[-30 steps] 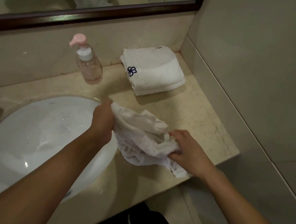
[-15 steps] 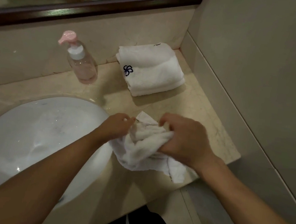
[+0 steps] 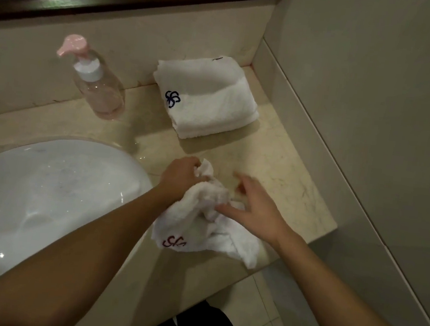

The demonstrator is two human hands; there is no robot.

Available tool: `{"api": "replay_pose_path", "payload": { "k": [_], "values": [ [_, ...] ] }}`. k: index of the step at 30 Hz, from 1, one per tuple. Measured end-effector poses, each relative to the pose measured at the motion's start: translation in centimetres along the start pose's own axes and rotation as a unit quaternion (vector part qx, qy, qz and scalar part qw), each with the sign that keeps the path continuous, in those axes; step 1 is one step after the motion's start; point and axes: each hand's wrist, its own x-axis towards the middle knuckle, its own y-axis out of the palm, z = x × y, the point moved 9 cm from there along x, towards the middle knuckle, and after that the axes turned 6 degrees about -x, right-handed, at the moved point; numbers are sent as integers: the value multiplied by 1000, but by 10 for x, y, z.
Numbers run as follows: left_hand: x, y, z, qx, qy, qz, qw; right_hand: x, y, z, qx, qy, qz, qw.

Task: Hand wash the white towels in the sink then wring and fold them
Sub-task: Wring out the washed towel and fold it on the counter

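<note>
Your left hand (image 3: 181,174) has a bunched grip on the upper end of the crumpled towel (image 3: 202,225); your right hand (image 3: 254,206) hovers spread, holding nothing. The towel trails toward lower right on the worktop (image 3: 293,187), nearer your right.

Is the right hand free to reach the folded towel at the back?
Probably yes. The right hand is open, only touching the crumpled towel, and bare counter lies between it and the folded towel.
</note>
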Motion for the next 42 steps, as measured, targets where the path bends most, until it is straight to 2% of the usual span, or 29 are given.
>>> {"api": "replay_pose_path", "payload": {
  "k": [2, 5, 10, 12, 14, 16, 19, 21, 25, 28, 29, 30, 32, 33, 36, 40, 42],
  "values": [
    [-4, 4, -1, -63, 22, 54, 996, -9, 11, -26, 68, 17, 15, 997],
    [-9, 4, -3, -119, 11, 108, 987, -11, 9, -29, 44, -3, -50, 998],
    [-13, -5, -3, -81, 29, 43, 995, -21, 31, 11, -69, -136, 15, 988],
    [-15, -6, 1, -59, 10, 0, 998, -18, 36, 13, -111, -164, -10, 980],
    [-16, -8, 7, -31, -17, -35, 999, -14, 29, 13, -95, -148, -59, 983],
    [-18, -5, 4, -27, -11, -20, 999, -19, 14, 19, -15, -132, -95, 987],
    [-20, -7, 0, -67, 6, 20, 998, -17, -8, 20, 206, -26, -84, 974],
    [-22, -8, 2, -106, -3, 44, 993, -6, -15, 10, 270, 56, -75, 958],
    [-28, -5, -5, -171, -36, 105, 979, 2, 9, -10, 405, 200, 71, 889],
    [-38, 0, -19, -221, -30, 161, 962, -4, 21, 0, 499, 166, 144, 838],
    [-40, 0, -22, -234, -28, 171, 957, -3, 20, -1, 499, 140, 135, 844],
    [-42, 1, -23, -247, -23, 176, 953, -2, 16, -2, 453, 98, 111, 879],
    [-49, 0, -25, -264, -15, 183, 947, -4, -3, 2, 290, 4, 30, 957],
    [-52, 0, -26, -269, -12, 183, 946, -6, -8, 3, 239, -25, 0, 971],
    [-58, 0, -24, -292, -9, 176, 940, -16, -14, -2, 235, -21, -59, 970],
    [-66, 6, -32, -309, 26, 189, 932, -25, -32, -5, 173, -2, -188, 967],
    [-70, 6, -38, -320, 41, 184, 928, -27, -34, -2, 251, 23, -195, 948]
  ]
}}
